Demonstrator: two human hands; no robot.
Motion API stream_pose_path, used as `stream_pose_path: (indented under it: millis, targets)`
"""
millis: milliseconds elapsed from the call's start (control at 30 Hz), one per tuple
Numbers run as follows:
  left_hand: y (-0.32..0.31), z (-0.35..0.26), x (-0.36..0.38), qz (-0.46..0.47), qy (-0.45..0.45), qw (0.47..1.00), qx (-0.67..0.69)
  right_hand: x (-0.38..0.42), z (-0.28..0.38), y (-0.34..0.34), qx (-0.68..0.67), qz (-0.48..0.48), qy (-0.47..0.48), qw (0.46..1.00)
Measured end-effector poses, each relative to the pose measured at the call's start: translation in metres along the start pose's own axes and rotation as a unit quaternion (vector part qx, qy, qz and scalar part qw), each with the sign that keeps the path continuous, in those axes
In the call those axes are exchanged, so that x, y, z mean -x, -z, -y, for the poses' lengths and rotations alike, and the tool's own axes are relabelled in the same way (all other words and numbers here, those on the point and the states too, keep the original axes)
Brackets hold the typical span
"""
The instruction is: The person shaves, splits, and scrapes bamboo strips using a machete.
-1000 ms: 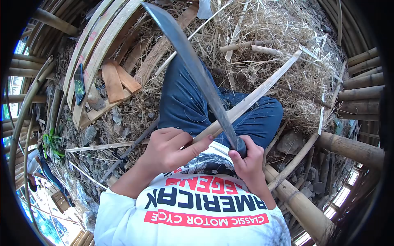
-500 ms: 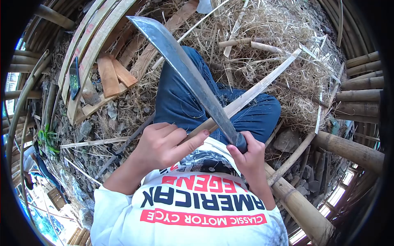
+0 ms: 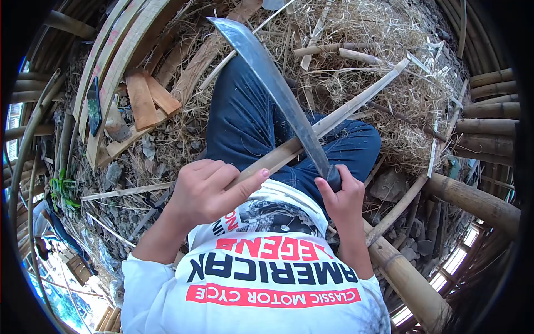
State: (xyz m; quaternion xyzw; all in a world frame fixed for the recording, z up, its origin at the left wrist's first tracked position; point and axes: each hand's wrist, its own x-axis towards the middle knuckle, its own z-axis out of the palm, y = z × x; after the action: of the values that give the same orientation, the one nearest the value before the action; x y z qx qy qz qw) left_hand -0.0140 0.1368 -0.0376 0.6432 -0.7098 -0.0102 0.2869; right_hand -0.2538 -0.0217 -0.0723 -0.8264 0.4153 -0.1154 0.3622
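In the head view my left hand [image 3: 204, 190] is closed around the near end of a pale bamboo strip [image 3: 364, 99], its thumb laid along the top. The strip slants up to the right across my lap, over the crossed legs in blue jeans [image 3: 236, 122]. My right hand [image 3: 345, 195] grips the dark handle of a machete [image 3: 270, 75], thumb pressed against it. The long, dull-grey blade points up and to the left and crosses over the strip near its middle. Its broad tip is beyond my knee.
Dry shavings [image 3: 378, 33] cover the ground ahead. At the left are curved planks [image 3: 125, 50], a phone [image 3: 94, 106] leaning on them and short wood blocks [image 3: 142, 100]. Thick bamboo poles [image 3: 411, 278] run along the right. Another person's leg [image 3: 64, 231] shows at far left.
The machete has shifted up and right, its blade now crossing the strip farther from my left hand. My left hand has moved slightly left with the strip.
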Motion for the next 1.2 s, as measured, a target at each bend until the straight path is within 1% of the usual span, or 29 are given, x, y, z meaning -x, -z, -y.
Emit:
stream_pose_path:
  millis: [33, 100, 133, 167, 233, 267, 300, 367, 400, 433, 500, 533, 567, 633, 667, 733, 767, 833, 967, 1033, 1133, 1200]
  targets:
    - [-0.002, 0.000, 0.000, 0.000, 0.000, 1.000, 0.000, -0.001, -0.003, -0.003, 0.008, -0.010, 0.013, 1.000]
    - [-0.008, -0.001, 0.000, -0.017, 0.065, 0.997, 0.028, -0.006, -0.004, -0.009, 0.013, -0.021, 0.026, 0.999]
    - [-0.005, -0.005, 0.001, 0.004, 0.111, 0.993, 0.042, -0.009, -0.003, -0.011, 0.025, -0.028, 0.041, 0.998]
    - [-0.004, -0.008, -0.001, 0.006, 0.112, 0.993, 0.041, -0.010, -0.003, -0.014, 0.037, -0.034, 0.057, 0.997]
    - [-0.005, -0.016, -0.006, -0.002, 0.276, 0.957, 0.088, -0.011, -0.004, -0.020, 0.048, -0.020, 0.051, 0.997]
    - [-0.008, -0.015, -0.003, 0.015, 0.302, 0.948, 0.104, -0.011, -0.005, -0.023, 0.061, -0.009, 0.047, 0.997]
    - [-0.009, -0.013, -0.001, 0.017, 0.301, 0.948, 0.102, -0.011, -0.008, -0.027, 0.058, -0.010, 0.046, 0.997]
    - [-0.008, -0.006, 0.000, 0.184, 0.354, 0.914, 0.073, -0.008, -0.015, -0.036, 0.084, -0.002, 0.062, 0.995]
    - [-0.010, -0.004, -0.006, 0.234, 0.381, 0.892, 0.059, -0.006, -0.018, -0.039, 0.096, 0.002, 0.065, 0.993]
    - [-0.014, -0.002, -0.009, 0.239, 0.379, 0.892, 0.056, -0.004, -0.021, -0.041, 0.091, 0.001, 0.061, 0.994]
    - [-0.032, 0.002, -0.007, 0.286, 0.382, 0.877, 0.053, -0.001, -0.025, -0.044, 0.092, 0.009, 0.055, 0.994]
    - [-0.041, 0.003, -0.005, 0.269, 0.374, 0.885, 0.060, 0.000, -0.026, -0.045, 0.088, 0.004, 0.046, 0.995]
    - [-0.047, 0.001, -0.007, 0.278, 0.365, 0.887, 0.058, 0.000, -0.026, -0.046, 0.089, 0.002, 0.050, 0.995]
    - [-0.054, -0.003, -0.017, 0.296, 0.405, 0.862, 0.072, 0.001, -0.026, -0.046, 0.087, -0.009, 0.041, 0.995]
    - [-0.057, -0.004, -0.019, 0.305, 0.394, 0.864, 0.068, 0.001, -0.026, -0.046, 0.080, 0.001, 0.040, 0.996]
    - [-0.063, -0.004, -0.020, 0.291, 0.386, 0.873, 0.065, 0.003, -0.027, -0.046, 0.066, 0.003, 0.028, 0.997]
    - [-0.066, -0.004, -0.021, 0.300, 0.377, 0.874, 0.060, 0.003, -0.028, -0.046, 0.057, 0.002, 0.032, 0.998]
    - [-0.070, -0.004, -0.022, 0.289, 0.396, 0.869, 0.069, 0.003, -0.030, -0.047, 0.042, -0.006, 0.027, 0.999]
    - [-0.075, -0.011, -0.027, 0.294, 0.403, 0.865, 0.056, 0.004, -0.033, -0.049, 0.039, -0.007, 0.049, 0.998]
    - [-0.077, -0.011, -0.024, 0.306, 0.424, 0.848, 0.083, 0.004, -0.035, -0.050, 0.037, -0.006, 0.058, 0.998]
    - [-0.077, -0.015, -0.023, 0.306, 0.395, 0.864, 0.066, 0.002, -0.036, -0.046, 0.048, 0.031, 0.047, 0.997]
    - [-0.079, -0.016, -0.021, 0.304, 0.383, 0.870, 0.054, 0.001, -0.038, -0.046, 0.050, 0.029, 0.046, 0.997]
